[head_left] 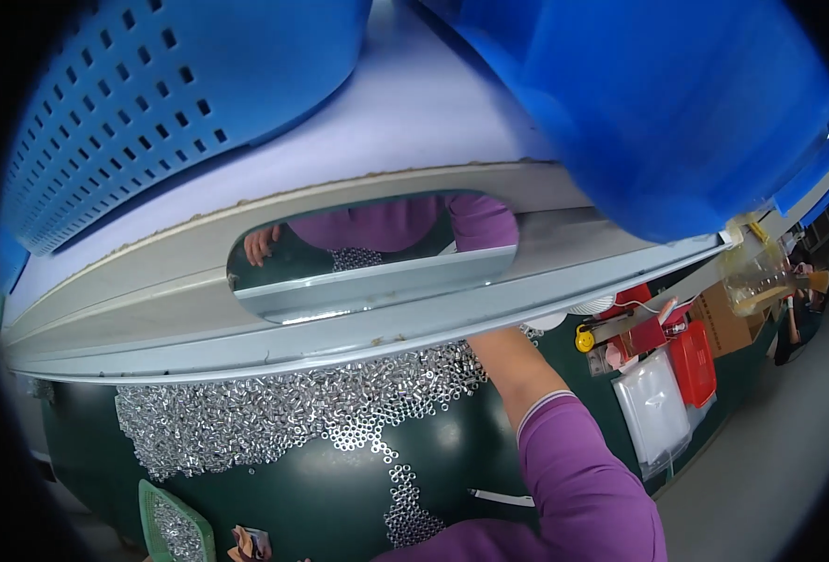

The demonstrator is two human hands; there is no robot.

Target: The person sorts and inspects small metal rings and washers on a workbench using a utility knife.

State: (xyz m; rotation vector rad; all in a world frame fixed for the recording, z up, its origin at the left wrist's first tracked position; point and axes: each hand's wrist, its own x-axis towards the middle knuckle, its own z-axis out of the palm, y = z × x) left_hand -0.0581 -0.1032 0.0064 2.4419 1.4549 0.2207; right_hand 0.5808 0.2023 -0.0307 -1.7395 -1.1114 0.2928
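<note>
My right forearm, in a purple sleeve (578,459), reaches forward under the shelf edge, which hides my right hand. Beside it spreads a wide heap of small silvery ring-shaped metal parts (293,412) on the dark green tabletop (321,506). A narrow trail leads from the heap to a smaller cluster of the same parts (410,520) near my body. What looks like my left hand (249,543) shows only partly at the lower edge, near a green basket (146,525) with metal parts in it. In the mirror-like panel (377,300) its fingers appear apart and slightly bent.
A pale shelf (180,342) crosses above the table, bearing a perforated blue basket (133,112) and a smooth blue bin (677,112). A white pen-like stick (501,497) lies by my right arm. Rightward are clear plastic bags (653,407), a red tray (694,365) and a cardboard box (724,323).
</note>
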